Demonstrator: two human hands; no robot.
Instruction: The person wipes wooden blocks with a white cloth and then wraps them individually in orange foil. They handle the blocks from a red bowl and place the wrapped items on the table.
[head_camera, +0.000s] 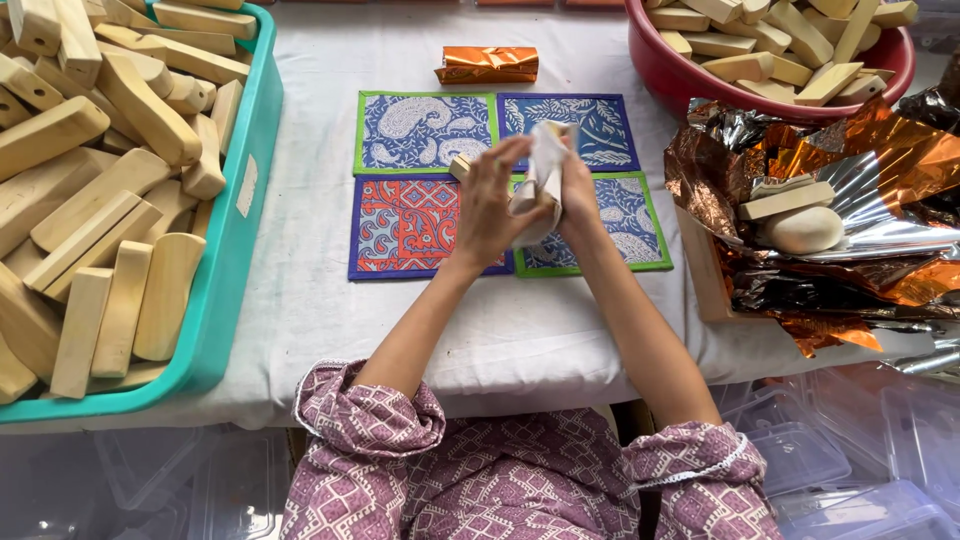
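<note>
Wrapping a wooden block above the counter (330, 300)

Left of the hands the teal tub (235, 250) brims with blocks; under them lie patterned mats (420, 225). Left hand (487, 205) and right hand (572, 190) clamp one paper-wrapped block (540, 185) between them; I'd keep the paper taut, folds tight.

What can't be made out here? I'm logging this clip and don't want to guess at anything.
Head view only:
- The pale piece held between the left hand and right hand is motion-blurred and partly covered by fingers; its shape is unclear.
- The teal bin of wooden blocks is cut off by the left edge.
- The red tub is cut off by the top edge.
- The crumpled foil hides the tray under it.
</note>
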